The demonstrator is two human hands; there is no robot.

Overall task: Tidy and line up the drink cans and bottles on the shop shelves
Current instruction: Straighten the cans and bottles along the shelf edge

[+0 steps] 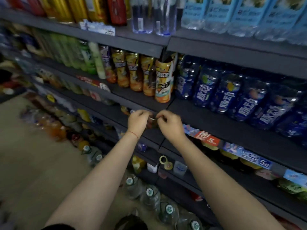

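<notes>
We look down at our two bare forearms reaching toward dark shop shelves packed with drinks. Our left hand (138, 121), with a thin red thread (132, 133) around its wrist, and our right hand (169, 125) meet at the front edge of the middle shelf (207, 117), fingers curled in and nearly touching each other. Between them sits a small dark item with a pale strip (152, 119); both sets of fingertips pinch toward it, but it is too blurred for us to tell what it is or which hand truly holds it.

On that shelf, just above our hands, stands a row of orange bottles (132, 72), with one taller orange bottle (163, 80) at the front right end of the row. To their right, dark blue bottles (232, 97) with white lettering stand close together. Green bottles (73, 52) fill the left part, blurred.

The top shelf carries gold cans (61, 9), clear bottles (152, 15) and pale blue-labelled water bottles (240, 14). Price tags (247, 155) line the shelf edge below our right hand. Large water jugs (149, 195) stand on the floor
</notes>
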